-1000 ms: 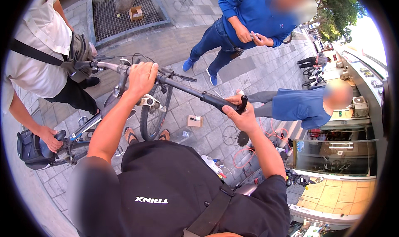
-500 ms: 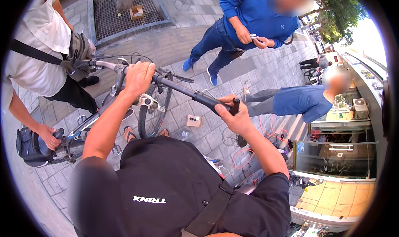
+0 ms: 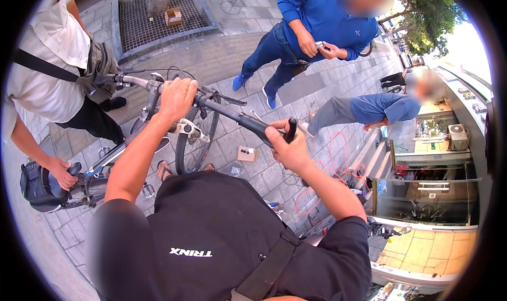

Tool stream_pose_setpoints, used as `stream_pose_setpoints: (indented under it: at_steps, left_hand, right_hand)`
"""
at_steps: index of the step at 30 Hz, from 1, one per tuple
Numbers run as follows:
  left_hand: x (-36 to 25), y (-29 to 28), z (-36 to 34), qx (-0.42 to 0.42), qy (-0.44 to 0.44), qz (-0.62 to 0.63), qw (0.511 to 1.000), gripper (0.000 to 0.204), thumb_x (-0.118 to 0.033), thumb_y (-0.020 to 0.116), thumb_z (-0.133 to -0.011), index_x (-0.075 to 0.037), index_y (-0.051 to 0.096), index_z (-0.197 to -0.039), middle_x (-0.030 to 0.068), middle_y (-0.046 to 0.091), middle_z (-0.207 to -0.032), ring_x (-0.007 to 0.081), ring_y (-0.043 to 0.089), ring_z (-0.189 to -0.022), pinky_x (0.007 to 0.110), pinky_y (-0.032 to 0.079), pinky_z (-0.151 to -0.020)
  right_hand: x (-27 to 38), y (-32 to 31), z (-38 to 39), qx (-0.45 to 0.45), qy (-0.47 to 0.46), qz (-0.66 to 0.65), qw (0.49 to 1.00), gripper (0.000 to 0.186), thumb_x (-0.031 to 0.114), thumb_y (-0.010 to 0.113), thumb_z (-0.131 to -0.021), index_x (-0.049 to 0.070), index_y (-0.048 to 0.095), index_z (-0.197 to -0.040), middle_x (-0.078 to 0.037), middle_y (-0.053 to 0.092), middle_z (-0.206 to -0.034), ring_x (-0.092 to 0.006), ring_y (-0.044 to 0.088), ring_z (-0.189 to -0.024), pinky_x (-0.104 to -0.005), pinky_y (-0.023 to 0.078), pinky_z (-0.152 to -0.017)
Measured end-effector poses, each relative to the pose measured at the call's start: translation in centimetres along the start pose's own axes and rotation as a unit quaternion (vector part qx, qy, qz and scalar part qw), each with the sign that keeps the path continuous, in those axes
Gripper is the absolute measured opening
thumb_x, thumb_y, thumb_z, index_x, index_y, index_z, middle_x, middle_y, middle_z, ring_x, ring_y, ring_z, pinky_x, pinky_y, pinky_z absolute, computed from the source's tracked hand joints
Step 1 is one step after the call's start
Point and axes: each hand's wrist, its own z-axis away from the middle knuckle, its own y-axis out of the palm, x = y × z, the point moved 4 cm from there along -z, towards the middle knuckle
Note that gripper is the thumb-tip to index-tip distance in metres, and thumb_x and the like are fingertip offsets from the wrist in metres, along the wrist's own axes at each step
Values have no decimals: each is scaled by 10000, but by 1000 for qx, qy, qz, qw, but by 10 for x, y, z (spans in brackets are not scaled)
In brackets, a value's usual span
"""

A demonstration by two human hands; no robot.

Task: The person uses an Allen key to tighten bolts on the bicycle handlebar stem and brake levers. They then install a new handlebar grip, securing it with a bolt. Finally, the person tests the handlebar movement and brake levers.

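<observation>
My left hand (image 3: 178, 97) is wrapped round the bicycle's black handlebar (image 3: 216, 106) beside the stem, with cables and a brake lever (image 3: 234, 100) close by. My right hand (image 3: 287, 147) grips the black rubber grip (image 3: 255, 128) at the bar's right end, where a short black end piece (image 3: 290, 130) sticks up above my fingers. The front wheel (image 3: 185, 157) stands on the paving below, under a white and silver fork (image 3: 191, 130). The frame (image 3: 108, 163) runs left to a saddle (image 3: 59, 186) and black bag (image 3: 37, 186).
A person in white (image 3: 53, 95) holds the saddle. A person in blue (image 3: 311, 24) handles a small object; another (image 3: 375, 111) is by shop steps (image 3: 369, 158). A small cardboard box (image 3: 247, 153), an orange hose (image 3: 338, 137) and a grated tree pit (image 3: 137, 21) are around.
My right hand and the grip end have moved slightly up and left. The person at the right has moved upward in the picture and changed stance.
</observation>
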Motion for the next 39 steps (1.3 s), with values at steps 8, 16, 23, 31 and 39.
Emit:
stream_pose_setpoints:
  at_steps: [8,16,23,31,39]
  left_hand:
    - [-3,-2,2,-7,7,8,1000,402,-320,522,-1109,-107,609,-780,73,593,-747,306,594,-815,467,419,-835]
    - [-5,-5,8,8,34,20,999,398,-307,504,-1123,-92,602,-802,92,567,-749,324,575,-812,466,409,-839]
    - [-11,-9,12,7,29,41,999,371,-305,525,-1093,-85,623,-811,107,618,-780,338,598,-858,479,424,-876]
    - [-10,-5,13,-8,51,30,998,368,-293,518,-1106,-87,601,-813,96,567,-749,321,570,-824,460,412,-847]
    - [-8,-6,11,10,41,16,999,378,-297,509,-1111,-88,612,-813,92,584,-754,318,581,-824,466,412,-834]
  right_hand:
    - [-3,15,-4,28,48,-55,997,327,299,733,-1045,42,592,-1191,-57,634,-723,-140,552,-458,-306,469,-437]
    - [3,46,-10,35,-397,239,885,388,217,806,-975,38,572,-1227,-99,615,-706,-203,600,-498,-393,507,-475]
    - [-7,74,-10,14,-87,-74,993,364,272,770,-1016,49,562,-1214,-64,576,-666,-159,547,-459,-365,462,-429]
    - [-15,76,-14,-6,-129,-13,992,326,267,749,-1044,6,604,-1176,-25,616,-702,-65,534,-520,-264,427,-469]
    - [-9,69,-19,-4,-244,82,966,250,150,780,-1013,22,652,-1185,26,645,-793,-22,532,-668,-229,416,-566]
